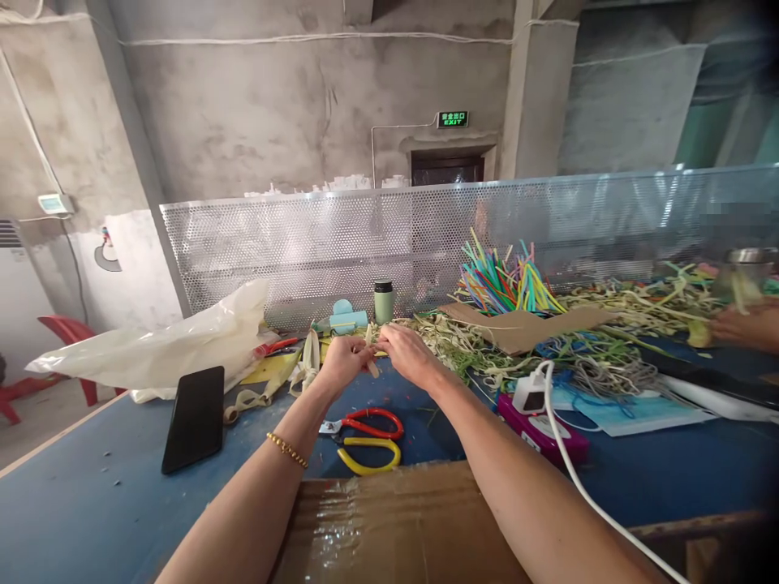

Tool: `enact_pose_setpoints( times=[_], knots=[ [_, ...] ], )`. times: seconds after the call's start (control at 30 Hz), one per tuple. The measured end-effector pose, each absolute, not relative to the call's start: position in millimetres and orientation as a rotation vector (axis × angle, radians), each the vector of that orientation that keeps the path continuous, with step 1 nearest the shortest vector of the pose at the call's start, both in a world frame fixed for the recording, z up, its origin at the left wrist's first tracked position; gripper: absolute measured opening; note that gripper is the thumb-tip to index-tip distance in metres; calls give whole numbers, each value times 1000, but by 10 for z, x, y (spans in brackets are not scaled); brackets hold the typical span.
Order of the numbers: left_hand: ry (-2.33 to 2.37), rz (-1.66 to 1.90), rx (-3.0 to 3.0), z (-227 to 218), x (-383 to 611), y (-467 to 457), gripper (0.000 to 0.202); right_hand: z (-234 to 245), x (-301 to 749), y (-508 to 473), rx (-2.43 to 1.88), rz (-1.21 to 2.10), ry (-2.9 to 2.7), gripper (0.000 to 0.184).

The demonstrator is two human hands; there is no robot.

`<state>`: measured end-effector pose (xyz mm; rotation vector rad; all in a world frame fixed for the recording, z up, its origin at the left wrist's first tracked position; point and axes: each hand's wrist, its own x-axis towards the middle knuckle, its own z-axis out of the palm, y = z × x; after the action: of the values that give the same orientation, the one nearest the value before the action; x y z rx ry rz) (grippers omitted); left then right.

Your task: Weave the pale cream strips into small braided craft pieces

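Note:
My left hand (346,362) and my right hand (406,350) meet above the table, their fingers closed around a narrow pale strip (373,369). One end of it sticks up between the fingers, and a short piece hangs below; its material is too small to make out. Just beneath my hands lie scissors (372,443) with one red and one yellow handle. Left of them, pale flat strips (307,367) and a red-handled tool (277,347) rest beside a large milky plastic bag (174,353).
A black phone (195,420) lies left, a cardboard box (395,527) in front. Behind stand a green tumbler (384,303) and colourful thin sticks (505,280). A purple power strip (563,446) with white cable, a face mask (645,412) and another person's hand (748,322) are right.

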<state>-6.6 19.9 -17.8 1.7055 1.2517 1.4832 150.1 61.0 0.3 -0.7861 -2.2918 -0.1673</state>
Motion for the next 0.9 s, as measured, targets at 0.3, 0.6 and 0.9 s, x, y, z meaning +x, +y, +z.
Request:
enact_pose_setpoints(
  times=[0.3,0.6,0.9],
  knots=[
    [830,1392,1447,-147,-96,182,31,-21,1516,622,-897,-218,-2216,15],
    [877,1572,1132,-138,-81,180,24,28,1465,587,-1027,-29,-1950,19],
    [808,1584,1232,-159,-43,171,33,-2,1285,365,-902,967,-1709,17]
  ],
)
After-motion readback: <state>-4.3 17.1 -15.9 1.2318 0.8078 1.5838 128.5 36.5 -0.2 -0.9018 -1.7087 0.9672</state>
